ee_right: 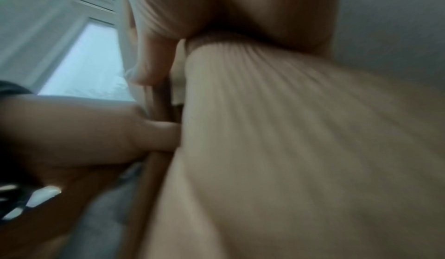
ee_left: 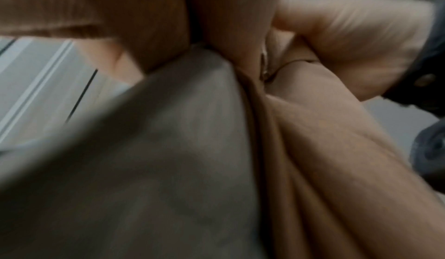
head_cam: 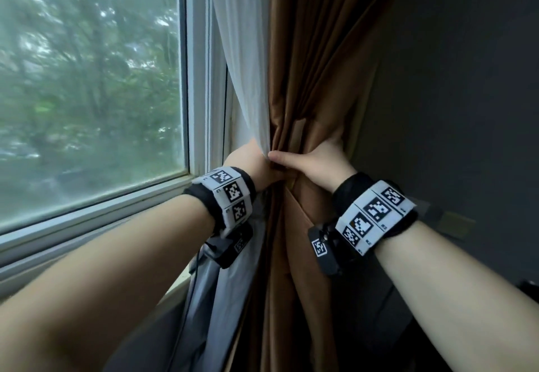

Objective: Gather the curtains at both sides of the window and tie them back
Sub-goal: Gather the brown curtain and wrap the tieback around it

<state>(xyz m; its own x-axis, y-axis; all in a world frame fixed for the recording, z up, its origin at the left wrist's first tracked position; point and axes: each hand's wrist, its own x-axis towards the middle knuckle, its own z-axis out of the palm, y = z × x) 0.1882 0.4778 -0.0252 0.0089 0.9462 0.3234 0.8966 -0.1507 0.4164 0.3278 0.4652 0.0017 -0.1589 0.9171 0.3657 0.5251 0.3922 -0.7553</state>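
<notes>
Right-side bundle gathered: brown curtain [head_cam: 309,80] and white sheer [head_cam: 245,59] are cinched together beside the window frame [head_cam: 201,74]. Left hand [head_cam: 253,164] and right hand [head_cam: 318,161] both clasp the waist of the bundle — fingers wrapped in fabric. A matching brown band [head_cam: 303,126] crosses there; whether fastened, cannot tell. The other side is out of view — status unknown.

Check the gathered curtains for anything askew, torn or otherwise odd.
Nothing stands out. The left hand and right hand bunch the white sheer curtain and brown fabric curtain together beside the white window frame. No tear shows.
</notes>
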